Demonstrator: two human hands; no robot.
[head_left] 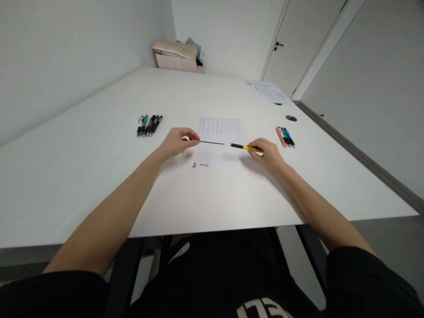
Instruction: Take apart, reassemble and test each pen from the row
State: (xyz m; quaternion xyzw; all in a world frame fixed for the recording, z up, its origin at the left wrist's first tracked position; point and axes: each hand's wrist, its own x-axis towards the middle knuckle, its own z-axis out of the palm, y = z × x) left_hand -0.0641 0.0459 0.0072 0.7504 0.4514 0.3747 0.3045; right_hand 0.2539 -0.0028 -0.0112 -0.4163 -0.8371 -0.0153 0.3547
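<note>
Between thumb and fingers, my left hand (pixel 180 140) pinches one end of a thin dark pen refill (pixel 212 142), which points right. My right hand (pixel 265 152) is closed around a yellow and black pen barrel (pixel 241 146), its black end facing the refill's free tip. A small gap separates the two. Below them on the table lie a small metal pen tip (pixel 194 165) and a spring (pixel 204 165). A sheet of paper with handwritten rows (pixel 220 126) lies just beyond the refill.
Several pens (pixel 149 125) lie in a group on the left of the white table (pixel 212 198). Another group of pens (pixel 286 137), with a pink piece beside them, is at the right. Loose papers (pixel 270 91) and a round grommet (pixel 291 118) are farther back.
</note>
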